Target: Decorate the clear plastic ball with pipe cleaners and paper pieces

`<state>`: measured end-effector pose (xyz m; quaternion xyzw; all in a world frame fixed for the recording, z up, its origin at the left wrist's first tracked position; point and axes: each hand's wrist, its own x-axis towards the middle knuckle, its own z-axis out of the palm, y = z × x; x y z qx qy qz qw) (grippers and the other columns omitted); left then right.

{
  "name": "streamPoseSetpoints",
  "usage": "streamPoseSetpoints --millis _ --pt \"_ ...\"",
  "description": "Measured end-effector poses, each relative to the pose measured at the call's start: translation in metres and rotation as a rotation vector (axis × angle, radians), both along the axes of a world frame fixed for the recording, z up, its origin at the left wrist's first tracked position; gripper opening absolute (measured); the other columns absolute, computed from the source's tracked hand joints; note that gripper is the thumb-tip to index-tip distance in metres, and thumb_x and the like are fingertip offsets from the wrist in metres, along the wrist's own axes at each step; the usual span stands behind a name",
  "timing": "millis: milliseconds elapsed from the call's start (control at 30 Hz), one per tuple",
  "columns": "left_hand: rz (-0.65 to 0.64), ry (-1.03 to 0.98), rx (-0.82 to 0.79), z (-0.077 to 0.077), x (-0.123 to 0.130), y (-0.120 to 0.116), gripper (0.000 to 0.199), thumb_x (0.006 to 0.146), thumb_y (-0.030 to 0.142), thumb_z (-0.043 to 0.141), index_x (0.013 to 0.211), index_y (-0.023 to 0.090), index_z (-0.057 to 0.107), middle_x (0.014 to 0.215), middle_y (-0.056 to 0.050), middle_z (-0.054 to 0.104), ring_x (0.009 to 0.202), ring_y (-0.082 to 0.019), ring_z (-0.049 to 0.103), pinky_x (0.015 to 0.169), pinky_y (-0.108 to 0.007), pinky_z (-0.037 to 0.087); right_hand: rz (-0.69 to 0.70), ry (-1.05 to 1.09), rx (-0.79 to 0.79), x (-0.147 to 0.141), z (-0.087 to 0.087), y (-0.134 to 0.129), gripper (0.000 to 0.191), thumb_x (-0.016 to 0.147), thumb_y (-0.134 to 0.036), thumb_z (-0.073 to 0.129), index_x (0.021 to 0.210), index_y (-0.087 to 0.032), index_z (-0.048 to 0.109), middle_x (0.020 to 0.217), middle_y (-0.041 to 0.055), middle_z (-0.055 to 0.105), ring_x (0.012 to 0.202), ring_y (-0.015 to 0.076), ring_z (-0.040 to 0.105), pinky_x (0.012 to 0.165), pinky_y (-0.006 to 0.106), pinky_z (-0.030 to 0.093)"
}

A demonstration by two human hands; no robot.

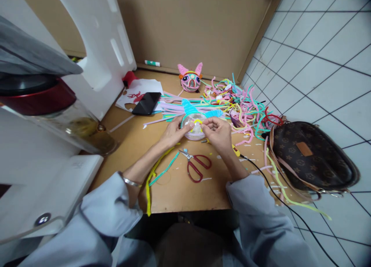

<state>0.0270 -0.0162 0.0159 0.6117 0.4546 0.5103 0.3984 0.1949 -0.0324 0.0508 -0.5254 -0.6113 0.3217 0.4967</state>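
Observation:
My left hand [174, 131] is closed on the left side of a clear round plastic container [194, 135], its thumb lying on the front. Two fuzzy blue ear shapes [189, 107] stick up from the container's top. Against its front, my right hand [218, 133] pinches a short curved yellow pipe cleaner [198, 121]. Red-handled scissors [189, 164] lie partly spread on the table below my hands. Beside them are a teal pipe cleaner [165, 170] and long yellow pipe cleaners [149, 189]. A yellow corded tool [236, 151], partly hidden, lies by my right wrist.
Pipe cleaners in a tangled heap [243, 108] cover the table's back right. A pink-eared animal head [190, 81] stands behind, with a black phone [147, 103] to the left. A brown handbag [314, 157] sits at right; a black cord [269, 186] crosses the right edge. A bottle [87, 130] is at left.

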Motion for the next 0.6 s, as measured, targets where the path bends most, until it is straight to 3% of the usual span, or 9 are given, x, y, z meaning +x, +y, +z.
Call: streamPoseSetpoints --millis 300,467,600 --pt "0.091 0.19 0.094 -0.003 0.002 -0.002 0.051 0.076 0.057 0.066 0.11 0.02 0.067 0.116 -0.012 0.067 0.11 -0.031 0.059 0.097 -0.043 0.045 0.006 -0.015 0.021 0.002 -0.002 0.001 0.014 0.066 -0.034 0.061 0.068 -0.021 0.06 0.055 -0.0036 0.057 0.048 0.0111 0.052 0.048 0.023 0.04" --pt "0.136 0.026 0.039 -0.013 0.008 0.0 0.055 0.07 0.052 0.072 0.109 0.019 0.053 0.116 -0.011 0.062 0.098 -0.024 0.062 0.086 -0.037 0.049 -0.027 -0.011 0.01 -0.001 0.0 -0.002 0.01 0.066 -0.031 0.06 0.067 -0.021 0.058 0.054 -0.0041 0.056 0.048 0.0111 0.051 0.048 0.023 0.039" --pt "0.149 -0.067 0.135 -0.017 0.009 0.0 0.048 0.067 0.047 0.077 0.094 0.023 0.046 0.122 -0.009 0.057 0.113 -0.023 0.057 0.093 -0.035 0.047 -0.047 -0.041 0.032 -0.002 -0.001 -0.003 0.009 0.068 -0.03 0.06 0.068 -0.021 0.059 0.055 -0.0039 0.058 0.048 0.0111 0.052 0.048 0.023 0.04"
